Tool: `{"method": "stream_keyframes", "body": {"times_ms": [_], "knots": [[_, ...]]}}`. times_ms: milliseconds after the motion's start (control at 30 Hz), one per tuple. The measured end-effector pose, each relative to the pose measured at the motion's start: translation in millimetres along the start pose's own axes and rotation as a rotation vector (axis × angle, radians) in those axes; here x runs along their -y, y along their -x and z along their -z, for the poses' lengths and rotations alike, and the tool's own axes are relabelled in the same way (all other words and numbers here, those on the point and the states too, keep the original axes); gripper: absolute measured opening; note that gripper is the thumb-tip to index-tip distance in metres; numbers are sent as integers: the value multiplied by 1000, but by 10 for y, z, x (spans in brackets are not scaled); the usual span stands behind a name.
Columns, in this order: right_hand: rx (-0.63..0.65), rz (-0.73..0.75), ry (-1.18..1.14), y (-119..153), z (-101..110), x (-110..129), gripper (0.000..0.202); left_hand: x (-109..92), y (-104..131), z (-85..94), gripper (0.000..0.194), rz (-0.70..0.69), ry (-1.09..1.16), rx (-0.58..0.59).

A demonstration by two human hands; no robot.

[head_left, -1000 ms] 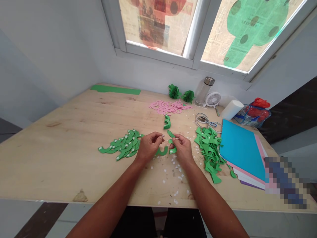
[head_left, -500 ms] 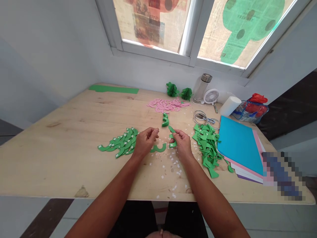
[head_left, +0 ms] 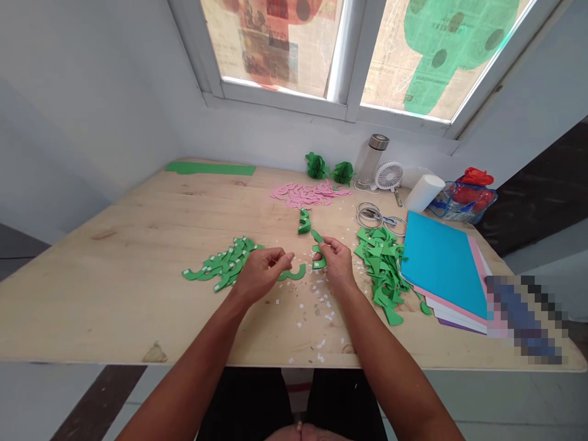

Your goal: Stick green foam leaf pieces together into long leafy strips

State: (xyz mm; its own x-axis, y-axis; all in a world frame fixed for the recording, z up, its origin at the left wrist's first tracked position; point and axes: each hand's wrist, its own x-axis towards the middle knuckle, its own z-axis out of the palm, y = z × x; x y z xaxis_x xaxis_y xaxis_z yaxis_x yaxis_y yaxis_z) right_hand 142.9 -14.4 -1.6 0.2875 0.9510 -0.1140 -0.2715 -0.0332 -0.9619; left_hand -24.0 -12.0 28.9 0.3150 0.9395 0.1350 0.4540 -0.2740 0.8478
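Observation:
My right hand [head_left: 339, 262] is closed round a curvy green paper cutout [head_left: 318, 265] with a white square on its lower end. To its left, my left hand [head_left: 261, 274] has thumb and fingertips pinched together; whatever they hold, if anything, is too small to make out. Another wavy green cutout [head_left: 294, 273] lies on the table between the hands, partly hidden by the left one. A heap of green cutouts with white squares [head_left: 227, 264] spreads left of my left hand. Beyond the hands stands a small stack of green cutouts [head_left: 304, 222].
Green scraps [head_left: 383, 269] pile up at right, beside blue sheets [head_left: 443, 263] on other coloured paper. Scissors [head_left: 372, 215], a pink cutout pile [head_left: 310, 194], a glass bottle [head_left: 369, 162] and a small fan [head_left: 389, 176] are farther back. White bits [head_left: 327, 315] litter the near table.
My left hand has shifted slightly left and down, its fingers still pinched. The right hand keeps its hold on the green cutout. The view has moved a little.

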Motion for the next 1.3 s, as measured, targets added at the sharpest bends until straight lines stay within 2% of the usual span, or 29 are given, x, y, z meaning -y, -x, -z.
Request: {"method": "stream_keyframes", "body": {"times_ms": [67,133,233,433,533,567,700,867,1100,1167,1300], "knots": [[-1,15,1,5,-2,11,25,-6,76,11,19,-40,-85,40],[0,9,-3,13,-8,26,24,14,128,23,21,-58,-132,65],[-2,-19,-3,21,-16,43,24,33,169,62,19,-7,-169,52],[-22,15,-5,0,-11,24,23,25,212,163,35,6,-186,213],[-17,26,-1,-12,-3,4,23,106,170,158,23,-32,-258,142],[-11,24,2,-14,0,-2,23,140,142,144,24,-52,-303,134],[2,16,13,-26,14,-20,24,219,2,53,18,-131,-510,238],[12,23,8,-42,27,-47,26,177,-114,-39,6,-64,-653,234],[21,15,3,-78,44,-93,28,206,-127,11,7,32,-424,231],[23,9,0,-82,45,-90,28,202,-112,49,5,66,-266,226],[47,2,-15,-48,30,-41,28,107,-68,130,20,175,146,225]]}}
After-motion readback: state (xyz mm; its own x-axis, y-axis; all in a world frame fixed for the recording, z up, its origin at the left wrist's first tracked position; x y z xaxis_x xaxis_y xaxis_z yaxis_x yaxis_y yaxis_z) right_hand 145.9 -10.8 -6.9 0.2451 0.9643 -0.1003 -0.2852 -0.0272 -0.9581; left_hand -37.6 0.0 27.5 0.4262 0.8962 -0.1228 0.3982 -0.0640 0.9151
